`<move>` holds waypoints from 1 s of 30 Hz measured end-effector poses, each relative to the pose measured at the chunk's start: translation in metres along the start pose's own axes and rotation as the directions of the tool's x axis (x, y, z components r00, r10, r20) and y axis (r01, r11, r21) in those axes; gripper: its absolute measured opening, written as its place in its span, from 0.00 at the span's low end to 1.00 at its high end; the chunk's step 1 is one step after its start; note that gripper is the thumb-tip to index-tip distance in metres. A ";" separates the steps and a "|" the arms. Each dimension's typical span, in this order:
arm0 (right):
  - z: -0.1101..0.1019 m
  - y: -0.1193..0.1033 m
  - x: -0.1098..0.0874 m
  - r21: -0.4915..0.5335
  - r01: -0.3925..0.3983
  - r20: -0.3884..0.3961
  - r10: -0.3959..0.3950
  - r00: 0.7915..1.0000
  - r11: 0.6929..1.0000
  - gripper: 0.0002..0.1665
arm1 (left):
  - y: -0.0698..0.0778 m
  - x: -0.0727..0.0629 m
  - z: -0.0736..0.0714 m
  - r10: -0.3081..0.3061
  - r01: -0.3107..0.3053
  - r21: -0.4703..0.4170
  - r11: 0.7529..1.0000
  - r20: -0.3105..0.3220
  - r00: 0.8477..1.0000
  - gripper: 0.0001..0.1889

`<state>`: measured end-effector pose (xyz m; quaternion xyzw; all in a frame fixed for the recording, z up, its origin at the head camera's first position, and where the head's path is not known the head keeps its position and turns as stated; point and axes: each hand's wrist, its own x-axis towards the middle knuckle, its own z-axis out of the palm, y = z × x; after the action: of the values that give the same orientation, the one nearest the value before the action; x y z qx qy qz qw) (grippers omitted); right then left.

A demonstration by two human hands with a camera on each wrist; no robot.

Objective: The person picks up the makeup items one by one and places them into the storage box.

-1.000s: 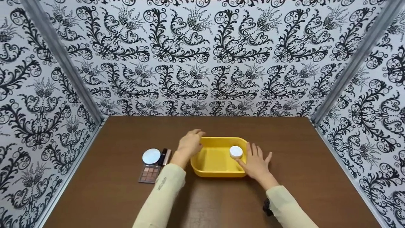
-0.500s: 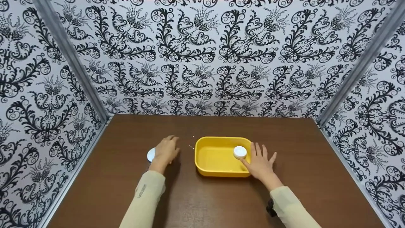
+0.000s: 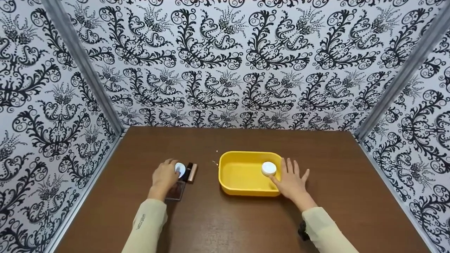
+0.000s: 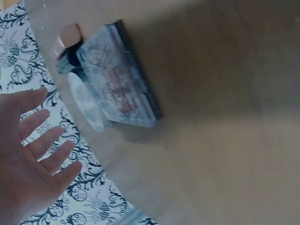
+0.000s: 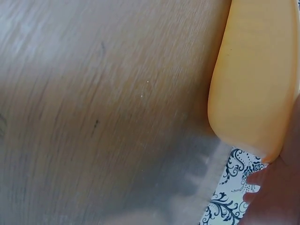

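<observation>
My left hand hovers over the left group of cosmetics, its fingers apart and relaxed in the left wrist view. Closest to it is a round white disc, like a compact, partly covered by the hand in the head view. Below that lies a clear-lidded eyeshadow palette, half hidden by the hand from above. A yellow tray stands to the right, with a small white round jar inside. On the tray's right rim rests my right hand, fingers spread, thumb close to the jar.
Beside the compact lie a dark tube and a rose-gold tube. A brown wooden table bears everything. Patterned walls enclose it at the back and both sides.
My left hand has moved left from the tray's left rim, across the tubes, to the compact and palette. The right hand stays at the tray's right rim; the view has shifted slightly.
</observation>
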<state>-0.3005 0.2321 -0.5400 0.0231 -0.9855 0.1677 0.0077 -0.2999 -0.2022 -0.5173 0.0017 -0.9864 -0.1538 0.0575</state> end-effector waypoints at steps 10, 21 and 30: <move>0.001 -0.001 -0.001 -0.002 0.004 -0.002 -0.004 1.000 1.000 0.55 | -0.010 -0.009 0.009 -0.058 0.058 0.000 0.998 0.014 0.998 0.25; 0.002 0.001 -0.001 -0.006 -0.016 -0.009 0.016 1.000 1.000 0.57 | -0.014 -0.009 0.020 -0.086 0.087 -0.009 0.996 0.071 0.994 0.27; 0.003 -0.003 -0.001 -0.001 -0.025 -0.019 0.025 1.000 1.000 0.56 | -0.016 -0.002 0.025 -0.112 0.115 -0.055 0.992 0.061 0.992 0.29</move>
<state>-0.2998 0.2286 -0.5417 0.0093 -0.9857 0.1675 0.0147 -0.3008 -0.2102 -0.5457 0.0516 -0.9810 -0.1858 0.0200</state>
